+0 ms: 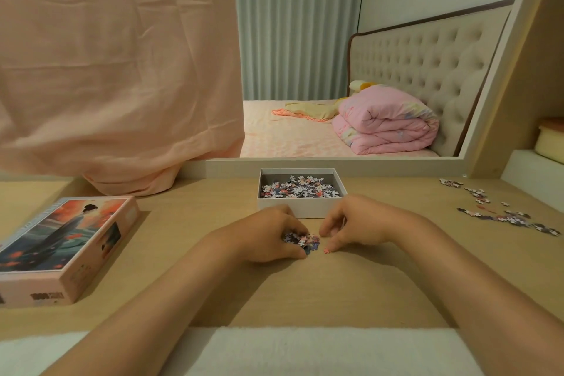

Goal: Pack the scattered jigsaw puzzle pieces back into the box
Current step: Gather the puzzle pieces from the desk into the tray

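Near edge: a white fuzzy cloth [305,351] is seen along the bottom, cut off by the frame.
Left hand: the left hand [268,235] is cupped over a small heap of pieces [302,240] on the table [305,293], fingers and thumb curled round it; much of the heap is hidden beneath them.
Right hand: the right hand [363,223] is set just right of the heap, fingers bent, tips down; whether anything is pinched cannot be told.
Single piece: a pink piece [326,250] lies at a right fingertip, just beside the heap.
Lid: the picture lid [61,241] lies at the left, face up, its near corner cut off; the side print is too blurred to read.
Box: the open white box [300,207] stands just beyond the hands, partly filled with puzzle pieces [299,189]; its near floor is hidden by the front wall.
Loose pieces: scattered pieces [503,217] lie at the far right, well apart from the box.
Back left: a peach cloth [116,70] hangs down to the table, hiding what is behind.
Beyond: a bed with a folded pink quilt [387,125] is framed; mirror or opening cannot be told.
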Action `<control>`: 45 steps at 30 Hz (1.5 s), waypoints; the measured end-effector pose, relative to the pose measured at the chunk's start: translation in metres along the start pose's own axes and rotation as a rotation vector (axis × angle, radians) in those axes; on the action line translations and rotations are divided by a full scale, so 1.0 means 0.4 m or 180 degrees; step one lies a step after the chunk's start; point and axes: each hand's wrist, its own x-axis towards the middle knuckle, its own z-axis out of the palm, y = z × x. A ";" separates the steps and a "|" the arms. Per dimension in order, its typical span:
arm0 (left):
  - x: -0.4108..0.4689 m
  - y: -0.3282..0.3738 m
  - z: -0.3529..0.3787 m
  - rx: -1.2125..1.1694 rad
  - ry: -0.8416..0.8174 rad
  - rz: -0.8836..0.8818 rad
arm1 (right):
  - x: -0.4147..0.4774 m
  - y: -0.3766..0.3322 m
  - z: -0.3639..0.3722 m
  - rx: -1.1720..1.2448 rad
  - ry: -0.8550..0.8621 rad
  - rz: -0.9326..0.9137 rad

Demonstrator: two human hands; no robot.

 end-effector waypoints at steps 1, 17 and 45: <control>0.000 0.003 -0.001 -0.0027 -0.0001 0.0014 | 0.004 -0.002 0.010 0.0045 0.0018 -0.0011; -0.012 0.026 -0.021 0.0092 0.0030 -0.0305 | 0.011 -0.064 0.061 -0.0117 0.0116 -0.0146; 0.111 -0.043 -0.121 -0.2083 0.1472 -0.0504 | 0.133 -0.076 -0.038 0.1869 0.1456 0.0094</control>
